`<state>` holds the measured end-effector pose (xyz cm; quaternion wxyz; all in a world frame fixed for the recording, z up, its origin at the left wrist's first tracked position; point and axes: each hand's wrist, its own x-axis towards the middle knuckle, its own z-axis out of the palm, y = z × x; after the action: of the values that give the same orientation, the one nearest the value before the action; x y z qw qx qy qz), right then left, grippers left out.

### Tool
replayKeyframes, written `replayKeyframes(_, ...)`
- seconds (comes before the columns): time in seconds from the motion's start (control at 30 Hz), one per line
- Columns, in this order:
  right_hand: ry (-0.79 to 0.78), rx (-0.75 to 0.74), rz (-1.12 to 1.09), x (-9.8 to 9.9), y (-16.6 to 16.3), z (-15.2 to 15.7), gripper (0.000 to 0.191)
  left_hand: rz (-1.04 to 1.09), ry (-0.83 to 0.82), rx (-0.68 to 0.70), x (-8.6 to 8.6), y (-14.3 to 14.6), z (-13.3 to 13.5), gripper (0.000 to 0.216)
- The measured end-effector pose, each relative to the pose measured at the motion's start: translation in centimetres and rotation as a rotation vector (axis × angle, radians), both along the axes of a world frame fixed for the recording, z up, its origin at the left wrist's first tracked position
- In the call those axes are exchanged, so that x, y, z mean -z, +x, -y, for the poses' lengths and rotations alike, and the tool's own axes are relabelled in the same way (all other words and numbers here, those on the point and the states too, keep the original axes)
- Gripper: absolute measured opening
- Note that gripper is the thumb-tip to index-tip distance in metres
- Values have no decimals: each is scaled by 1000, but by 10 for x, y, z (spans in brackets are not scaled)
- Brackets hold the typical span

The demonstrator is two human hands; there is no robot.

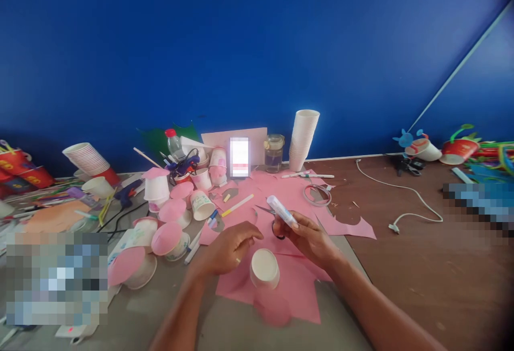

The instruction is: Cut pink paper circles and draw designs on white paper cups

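Observation:
My right hand (307,236) is closed round a white glue stick (282,211) with a blue-printed label, tilted up to the left. My left hand (235,246) is to its left, fingers curled together; what they may pinch is hidden. Scissors (278,228) lie on the pink paper behind my right hand, partly covered by it. Between my wrists an upside-down white paper cup (265,268) stands on the pink paper (303,292). A pink paper disc (273,308) lies just in front of the cup, slightly blurred.
Several cups topped with pink discs (166,238) crowd the left. Tall cup stacks (304,139) (89,159), a jar (274,153) and a glue gun (130,193) stand or lie farther back. A white cable (421,196) crosses the brown table at right.

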<state>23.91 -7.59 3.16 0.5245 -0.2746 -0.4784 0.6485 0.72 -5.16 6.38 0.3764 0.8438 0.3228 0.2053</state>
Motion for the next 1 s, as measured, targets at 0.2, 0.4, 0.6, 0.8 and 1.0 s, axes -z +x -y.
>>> replayKeyframes(0.2, -20, 3, -14, 5, 1, -1, 24, 103, -182, 35, -7, -3, 1, 27)
replayKeyframes(0.4, -17, 27, -49, 7, 3, -3, 29, 216, -304, 207, -6, -19, -10, 75)
replayKeyframes(0.6, 72, 242, 295, 18, 3, -7, 48, 8, -430, 345, 2, -22, -15, 109)
replayKeyframes(0.8, 501, 339, 1161, 25, -14, -9, 38, -12, -437, 364, 18, -10, -14, 108)
replayKeyframes(1.0, 711, 524, 1509, 13, -19, -3, 28, -38, -380, 404, 24, 11, -11, 76)
